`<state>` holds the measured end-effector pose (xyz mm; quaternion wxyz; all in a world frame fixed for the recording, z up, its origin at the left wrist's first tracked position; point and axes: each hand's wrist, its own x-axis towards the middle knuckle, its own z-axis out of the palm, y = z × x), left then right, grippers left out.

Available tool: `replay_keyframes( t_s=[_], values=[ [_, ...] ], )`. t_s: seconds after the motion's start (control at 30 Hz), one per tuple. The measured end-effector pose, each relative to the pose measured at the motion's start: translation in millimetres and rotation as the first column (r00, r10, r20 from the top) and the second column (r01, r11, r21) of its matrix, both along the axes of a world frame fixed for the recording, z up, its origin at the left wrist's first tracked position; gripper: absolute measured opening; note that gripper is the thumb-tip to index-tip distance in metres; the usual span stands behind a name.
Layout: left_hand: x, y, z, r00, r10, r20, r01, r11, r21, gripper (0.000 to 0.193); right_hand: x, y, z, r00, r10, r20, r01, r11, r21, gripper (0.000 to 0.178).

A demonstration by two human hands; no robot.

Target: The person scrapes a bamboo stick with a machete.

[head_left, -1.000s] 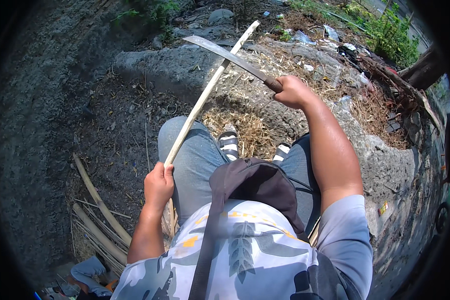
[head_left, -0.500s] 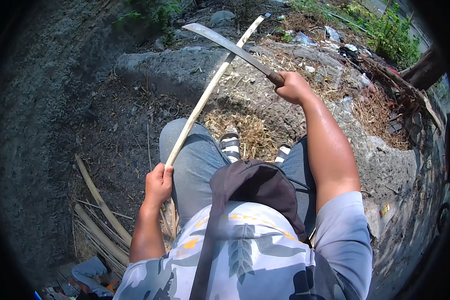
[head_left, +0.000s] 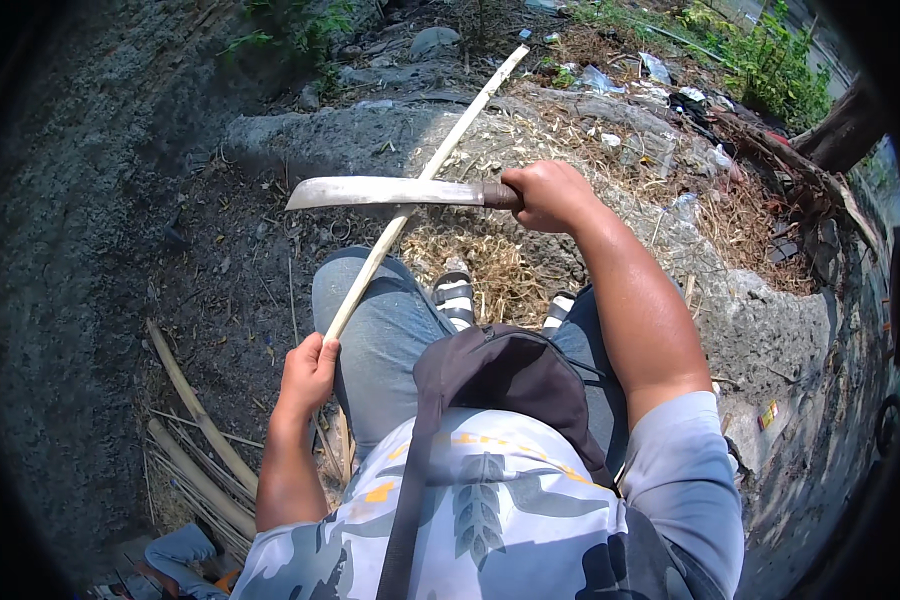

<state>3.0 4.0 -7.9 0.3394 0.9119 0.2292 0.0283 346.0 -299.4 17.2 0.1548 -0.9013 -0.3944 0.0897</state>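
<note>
A long pale wooden strip (head_left: pixel 375 262) slants from my left thigh up toward the far ground. Its near end is gripped in my left hand (head_left: pixel 308 375), fingers wrapped round it beside my left knee. My right hand (head_left: pixel 550 196) is closed on the brown handle of a machete (head_left: pixel 390 192). The blade lies nearly level in the view, tip to the left, and crosses over the middle of the strip. Whether its edge touches the wood I cannot tell. Part of the strip is hidden under the blade.
Dry shavings (head_left: pixel 495 275) cover the ground between my sandalled feet. A low stone ledge (head_left: pixel 320 130) runs across ahead. Several long poles (head_left: pixel 202 405) lie at my left, near another person's leg (head_left: pixel 182 555). Litter and a tree trunk (head_left: pixel 850 130) stand at the far right.
My right hand has drawn the machete nearer and a little left, sliding from the strip's far part to its middle. The blade has turned level. My left hand and the strip barely shifted.
</note>
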Motion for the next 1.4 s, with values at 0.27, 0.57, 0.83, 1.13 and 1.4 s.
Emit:
replay_keyframes(
  t_s=[0.27, 0.57, 0.83, 1.13, 1.4],
  values=[
    [4, 5, 0, 0.999, -0.043, -0.014, 0.041, 0.995, -0.089, 0.039, 44, -31, -32, 0.865, -0.437, -0.245, 0.469, 0.879, 0.085, 0.028],
    [3, 14, -2, 0.998, -0.039, -0.059, 0.025, 0.975, -0.221, 0.038, 28, -23, -20, 0.931, -0.313, -0.189, 0.342, 0.928, 0.146, 0.026],
    [0, 16, -2, 0.997, -0.009, -0.075, -0.009, 0.971, -0.239, 0.037, -5, 3, 3, 1.0, -0.012, 0.029, 0.014, 0.997, -0.07, 0.026],
    [12, 3, 16, 0.993, -0.029, -0.114, 0.014, 0.992, -0.125, 0.038, 51, -44, -47, 0.824, -0.48, -0.303, 0.522, 0.85, 0.074, 0.028],
    [5, 9, 7, 0.997, -0.027, -0.074, 0.015, 0.987, -0.158, 0.039, 37, -29, -25, 0.886, -0.35, -0.304, 0.404, 0.905, 0.136, 0.025]
  ],
)
